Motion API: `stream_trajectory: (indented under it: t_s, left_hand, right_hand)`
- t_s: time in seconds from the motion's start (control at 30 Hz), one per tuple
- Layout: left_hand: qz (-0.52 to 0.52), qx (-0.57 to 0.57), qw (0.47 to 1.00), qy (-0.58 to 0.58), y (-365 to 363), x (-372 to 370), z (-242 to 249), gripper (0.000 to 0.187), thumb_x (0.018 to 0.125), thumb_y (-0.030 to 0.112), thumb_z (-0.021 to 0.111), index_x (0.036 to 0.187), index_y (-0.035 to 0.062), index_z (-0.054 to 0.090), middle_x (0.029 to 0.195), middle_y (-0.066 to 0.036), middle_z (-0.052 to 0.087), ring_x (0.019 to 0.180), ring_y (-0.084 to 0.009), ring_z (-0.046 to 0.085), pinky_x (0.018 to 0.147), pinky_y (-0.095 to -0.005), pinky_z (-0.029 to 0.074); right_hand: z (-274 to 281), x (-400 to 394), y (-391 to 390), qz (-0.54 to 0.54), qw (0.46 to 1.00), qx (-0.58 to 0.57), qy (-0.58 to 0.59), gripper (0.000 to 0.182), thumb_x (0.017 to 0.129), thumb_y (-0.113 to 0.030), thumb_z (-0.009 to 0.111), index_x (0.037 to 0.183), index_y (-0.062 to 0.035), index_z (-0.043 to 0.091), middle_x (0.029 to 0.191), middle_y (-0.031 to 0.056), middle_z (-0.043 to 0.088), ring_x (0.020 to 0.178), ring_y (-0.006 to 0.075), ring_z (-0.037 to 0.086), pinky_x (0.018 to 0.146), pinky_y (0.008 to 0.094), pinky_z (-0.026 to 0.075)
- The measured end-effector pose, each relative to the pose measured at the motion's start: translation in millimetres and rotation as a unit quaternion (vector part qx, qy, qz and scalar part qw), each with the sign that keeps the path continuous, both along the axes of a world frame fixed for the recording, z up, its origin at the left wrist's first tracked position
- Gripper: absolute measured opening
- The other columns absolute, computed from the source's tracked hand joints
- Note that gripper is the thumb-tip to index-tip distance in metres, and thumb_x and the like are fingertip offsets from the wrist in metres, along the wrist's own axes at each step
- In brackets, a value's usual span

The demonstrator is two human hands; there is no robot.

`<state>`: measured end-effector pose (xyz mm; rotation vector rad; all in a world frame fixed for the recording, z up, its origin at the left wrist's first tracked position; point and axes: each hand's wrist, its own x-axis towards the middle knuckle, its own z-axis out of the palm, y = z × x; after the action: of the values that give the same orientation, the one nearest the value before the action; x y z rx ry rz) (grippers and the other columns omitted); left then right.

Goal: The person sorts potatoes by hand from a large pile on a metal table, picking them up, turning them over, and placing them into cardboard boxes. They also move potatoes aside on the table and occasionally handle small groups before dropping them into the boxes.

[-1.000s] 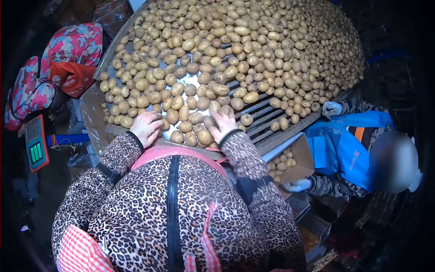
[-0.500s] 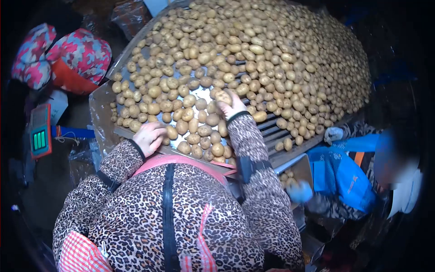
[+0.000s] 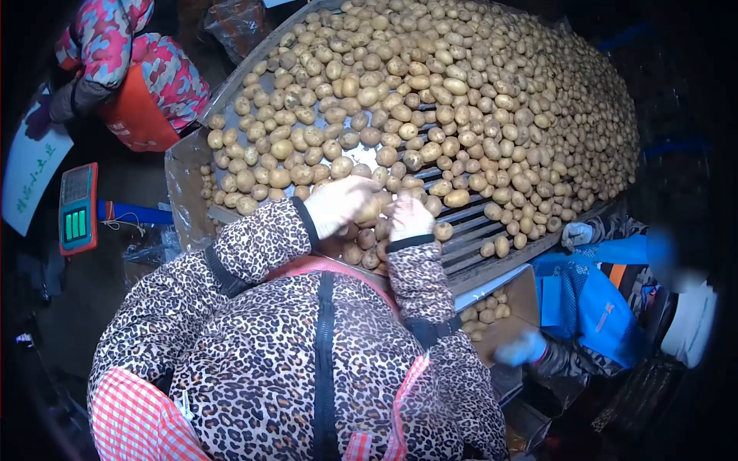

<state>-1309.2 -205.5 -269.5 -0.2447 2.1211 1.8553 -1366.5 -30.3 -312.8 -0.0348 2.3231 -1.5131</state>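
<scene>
My left hand reaches over the near edge of the potato table, its fingers bent across a yellowish potato. Close on its right is my right hand, fingers curled inward at the same spot; what they hold, if anything, is hidden. More loose potatoes lie under and in front of both hands. Beyond them a large potato heap covers the slatted tabletop, with dark gaps between the slats.
On the left, a digital scale shows lit green digits. A co-worker in a patterned jacket holds a white lettered sheet. At the right, a co-worker's blue-gloved hand is beside a cardboard box containing potatoes.
My left hand has moved right from the table's near edge. My right hand, which held a potato, has come nearer my body. The left co-worker and white sheet show more fully.
</scene>
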Motion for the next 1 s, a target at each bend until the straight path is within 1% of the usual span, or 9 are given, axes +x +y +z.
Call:
stream_trajectory:
  t_s: [0.03,0.1,0.23,0.47,0.63,0.7,0.77,0.9,1.0]
  left_hand:
    - [0.092,0.153,0.981,-0.073,-1.3,4.0,-12.5,0.043,0.1,0.042,0.045,0.119,0.0066,0.06,0.087,-0.006,0.068,0.05,-0.0087,0.054,0.037,-0.0196,0.036]
    - [0.247,0.35,0.869,-0.247,-6.9,4.7,-14.0,0.044,0.1,0.047,0.046,0.109,0.0066,0.061,0.082,-0.005,0.066,0.048,-0.0094,0.054,0.033,-0.019,0.034]
    - [0.223,0.457,0.815,-0.276,3.9,16.7,-34.1,0.046,0.101,0.051,0.042,0.1,0.0092,0.06,0.066,-0.005,0.061,0.034,-0.0134,0.044,0.027,-0.0237,0.031]
    - [0.015,0.528,0.779,-0.338,23.6,28.6,-56.7,0.065,0.096,0.069,0.028,0.085,0.0112,0.056,0.042,-0.003,0.04,0.027,-0.0127,0.03,0.026,-0.0269,0.019]
    - [0.256,0.311,0.877,-0.261,47.3,12.4,-47.1,0.046,0.098,0.054,0.048,0.105,0.0093,0.059,0.074,-0.008,0.06,0.053,-0.0185,0.057,0.044,-0.029,0.048]
    - [0.08,-0.12,0.988,-0.05,8.5,4.9,-65.5,0.043,0.099,0.036,0.053,0.13,0.0068,0.05,0.115,-0.018,0.061,0.099,-0.0299,0.064,0.078,-0.0421,0.056]
    - [-0.018,-0.463,0.866,0.188,-2.6,16.9,-76.9,0.05,0.091,0.029,0.062,0.133,0.0067,0.047,0.119,-0.022,0.057,0.103,-0.0381,0.061,0.085,-0.047,0.053]
    - [-0.3,-0.406,0.813,0.29,49.3,15.6,-55.6,0.049,0.077,0.02,0.065,0.124,0.0134,0.055,0.125,-0.017,0.055,0.113,-0.0343,0.056,0.095,-0.045,0.048]
    - [-0.324,-0.406,0.685,0.511,83.8,13.7,-117.4,0.048,0.075,0.025,0.066,0.122,0.0227,0.057,0.123,-0.005,0.057,0.121,-0.0263,0.051,0.098,-0.0478,0.043]
  right_hand:
    - [0.9,-0.6,6.7,-0.008,0.999,-0.031,-0.005,0.039,0.1,-0.036,0.054,0.099,0.0012,0.065,0.079,0.0057,0.066,0.07,0.0106,0.059,0.063,0.0269,0.049]
    - [-1.2,4.7,16.5,-0.02,0.991,-0.132,0.009,0.027,0.097,-0.026,0.062,0.1,0.0006,0.064,0.082,0.004,0.066,0.075,0.0106,0.059,0.067,0.0264,0.05]
    - [-3.3,32.2,2.6,0.148,0.976,-0.132,0.092,0.071,0.08,-0.029,0.075,0.138,-0.0015,0.045,0.125,0.0168,0.058,0.12,0.0274,0.055,0.104,0.0395,0.043]
    - [-4.1,44.9,5.0,0.129,0.977,-0.004,0.168,0.048,0.091,-0.038,0.064,0.119,0.0009,0.058,0.105,0.0156,0.065,0.097,0.0246,0.063,0.09,0.0344,0.05]
    - [-58.8,6.1,48.2,-0.113,0.967,-0.209,-0.092,0.041,0.102,-0.036,0.045,0.114,0.0011,0.059,0.098,0.0117,0.066,0.091,0.0223,0.066,0.076,0.0362,0.056]
    - [-61.7,-1.8,85.7,-0.197,0.946,-0.251,-0.058,0.04,0.103,-0.036,0.048,0.12,-0.002,0.058,0.101,0.011,0.07,0.079,0.0183,0.067,0.068,0.032,0.055]
    - [-45.1,0.7,128.9,-0.193,0.948,-0.25,-0.047,0.037,0.102,-0.032,0.05,0.122,-0.0021,0.058,0.103,0.0125,0.069,0.085,0.0198,0.067,0.074,0.0313,0.055]
    - [-56.9,24.3,178.6,-0.234,0.957,-0.173,0.015,0.036,0.1,-0.029,0.054,0.12,0.0005,0.057,0.106,0.0136,0.067,0.091,0.0214,0.065,0.08,0.034,0.054]
    - [-62.2,46.3,177.4,-0.212,0.962,-0.174,-0.012,0.036,0.098,-0.029,0.057,0.119,0.0014,0.058,0.105,0.0129,0.066,0.089,0.0217,0.066,0.081,0.0353,0.054]
